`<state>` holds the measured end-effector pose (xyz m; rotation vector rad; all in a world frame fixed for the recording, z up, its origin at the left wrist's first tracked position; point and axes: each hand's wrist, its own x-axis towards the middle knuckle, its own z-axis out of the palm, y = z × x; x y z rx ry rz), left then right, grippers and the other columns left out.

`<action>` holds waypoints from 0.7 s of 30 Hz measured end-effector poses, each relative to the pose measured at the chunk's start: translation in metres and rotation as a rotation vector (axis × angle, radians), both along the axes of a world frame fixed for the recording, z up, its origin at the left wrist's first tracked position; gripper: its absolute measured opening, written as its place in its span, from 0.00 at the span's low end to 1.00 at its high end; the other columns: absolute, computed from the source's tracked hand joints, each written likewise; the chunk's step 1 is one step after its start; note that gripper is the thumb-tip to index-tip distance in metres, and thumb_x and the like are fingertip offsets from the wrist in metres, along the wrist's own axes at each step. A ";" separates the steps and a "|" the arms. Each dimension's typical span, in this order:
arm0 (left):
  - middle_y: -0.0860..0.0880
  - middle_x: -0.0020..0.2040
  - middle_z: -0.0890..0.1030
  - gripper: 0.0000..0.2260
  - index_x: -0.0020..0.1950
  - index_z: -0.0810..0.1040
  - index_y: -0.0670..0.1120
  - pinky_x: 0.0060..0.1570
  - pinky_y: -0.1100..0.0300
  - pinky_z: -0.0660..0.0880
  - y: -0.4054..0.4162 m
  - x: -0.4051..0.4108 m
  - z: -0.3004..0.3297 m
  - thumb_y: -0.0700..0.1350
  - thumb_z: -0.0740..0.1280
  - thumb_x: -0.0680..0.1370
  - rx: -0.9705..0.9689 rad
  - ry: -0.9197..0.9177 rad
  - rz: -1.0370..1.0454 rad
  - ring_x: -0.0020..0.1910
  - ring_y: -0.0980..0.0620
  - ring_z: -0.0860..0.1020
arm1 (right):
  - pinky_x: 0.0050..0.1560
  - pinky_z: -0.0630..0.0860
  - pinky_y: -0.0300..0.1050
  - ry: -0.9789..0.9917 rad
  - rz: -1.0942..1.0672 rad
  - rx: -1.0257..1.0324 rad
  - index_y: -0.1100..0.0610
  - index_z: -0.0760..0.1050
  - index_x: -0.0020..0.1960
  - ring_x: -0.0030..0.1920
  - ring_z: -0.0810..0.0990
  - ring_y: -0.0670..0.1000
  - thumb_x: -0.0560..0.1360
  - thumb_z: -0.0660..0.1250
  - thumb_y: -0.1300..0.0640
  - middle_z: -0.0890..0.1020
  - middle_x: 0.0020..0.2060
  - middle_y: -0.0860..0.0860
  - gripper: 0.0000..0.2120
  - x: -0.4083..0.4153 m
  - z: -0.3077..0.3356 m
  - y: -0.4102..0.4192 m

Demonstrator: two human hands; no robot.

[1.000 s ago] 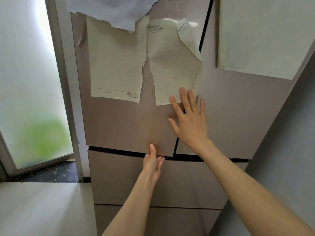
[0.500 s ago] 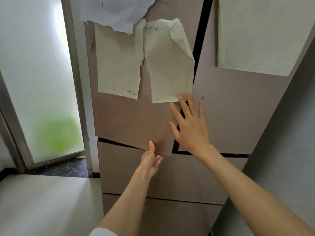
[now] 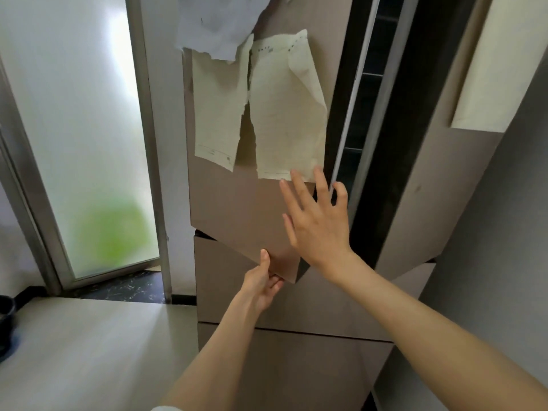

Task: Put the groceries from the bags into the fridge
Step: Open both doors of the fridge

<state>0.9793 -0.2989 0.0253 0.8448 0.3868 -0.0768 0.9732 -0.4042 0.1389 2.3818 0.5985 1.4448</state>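
Fridge (image 3: 296, 307) directly ahead; its left upper door (image 3: 237, 209) stands ajar, dark gap to its right. Left hand (image 3: 262, 284) pinches the door's lower right corner, thumb in front. Right hand (image 3: 318, 223) spread against the door's right edge. Torn papers (image 3: 284, 114) hang on the door.

Narrow gap (image 3: 350, 120) — left door (image 3: 237, 209) ajar

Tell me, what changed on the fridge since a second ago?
The left fridge door swung open, pulled at its bottom corner by the left hand; a dark gap now shows. The right hand slid to the door's edge. The right door stayed shut.
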 end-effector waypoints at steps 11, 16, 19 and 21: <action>0.42 0.59 0.73 0.21 0.63 0.68 0.38 0.56 0.54 0.73 0.030 -0.016 0.002 0.50 0.64 0.77 -0.040 0.023 -0.233 0.61 0.46 0.73 | 0.69 0.58 0.60 0.051 0.133 0.206 0.57 0.73 0.62 0.59 0.76 0.55 0.75 0.58 0.51 0.79 0.56 0.55 0.18 -0.036 -0.006 0.025; 0.43 0.63 0.72 0.22 0.64 0.68 0.38 0.56 0.53 0.73 0.056 -0.030 -0.002 0.49 0.67 0.76 -0.040 0.007 -0.326 0.64 0.45 0.71 | 0.63 0.68 0.50 0.183 0.212 0.796 0.62 0.72 0.58 0.60 0.72 0.54 0.77 0.61 0.55 0.75 0.59 0.58 0.13 -0.049 0.002 0.024; 0.39 0.73 0.63 0.33 0.70 0.64 0.39 0.58 0.52 0.73 0.077 -0.043 -0.004 0.50 0.70 0.70 -0.077 -0.031 -0.371 0.66 0.44 0.71 | 0.65 0.61 0.39 0.343 0.263 0.827 0.61 0.68 0.65 0.68 0.66 0.50 0.78 0.61 0.56 0.67 0.69 0.56 0.17 -0.054 -0.010 0.035; 0.37 0.75 0.53 0.35 0.75 0.56 0.40 0.65 0.50 0.67 0.089 -0.051 -0.006 0.50 0.68 0.73 -0.081 -0.049 -0.375 0.68 0.42 0.68 | 0.67 0.55 0.35 0.374 0.302 0.850 0.60 0.62 0.71 0.72 0.59 0.46 0.78 0.59 0.55 0.61 0.73 0.52 0.23 -0.060 -0.021 0.044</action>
